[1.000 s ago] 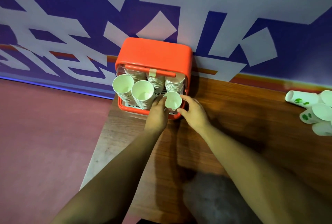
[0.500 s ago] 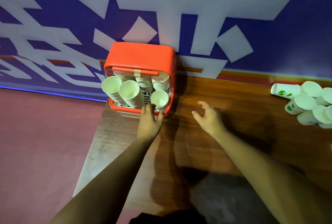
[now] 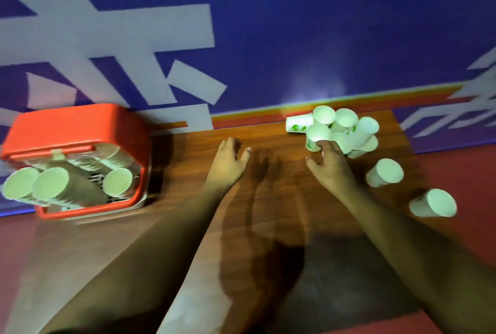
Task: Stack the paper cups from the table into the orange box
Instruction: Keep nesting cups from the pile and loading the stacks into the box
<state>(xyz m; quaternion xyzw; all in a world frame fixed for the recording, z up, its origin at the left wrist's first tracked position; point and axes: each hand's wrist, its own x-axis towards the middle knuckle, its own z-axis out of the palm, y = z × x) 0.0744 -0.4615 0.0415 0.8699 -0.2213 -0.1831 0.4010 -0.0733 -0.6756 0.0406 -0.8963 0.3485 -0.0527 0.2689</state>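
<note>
Change noted: a second ago both hands were at the front of the orange box, by the short stack. Now they have been withdrawn and carried right. That placement is judged complete, and a fresh pick-up is judged to be starting.

Wooden table (image 3: 281,199): one, set against a blue and white wall.

Orange box (image 3: 75,124): one, at the table's left end, against the wall. Three front stacks (image 3: 51,182) are seen with mouths open towards the camera. At least two more are lodged behind, and motion blur prevents a firm count.

Left hand (image 3: 228,162): over bare table at the centre, fingers straight and loosely spread, nothing held.

Right hand (image 3: 330,164): at the near edge of the pile, fingers relaxed and parted, nothing gripped. One fingertip is at the nearest cup (image 3: 315,135); contact cannot be confirmed.

Pile of paper cups (image 3: 346,129): one heap at the far right by the wall, roughly nine cups. Overlap prevents an exact figure.

Loose cups: two, lying apart towards the right edge, one (image 3: 385,172) near the pile and one (image 3: 433,203) nearer the camera.
</note>
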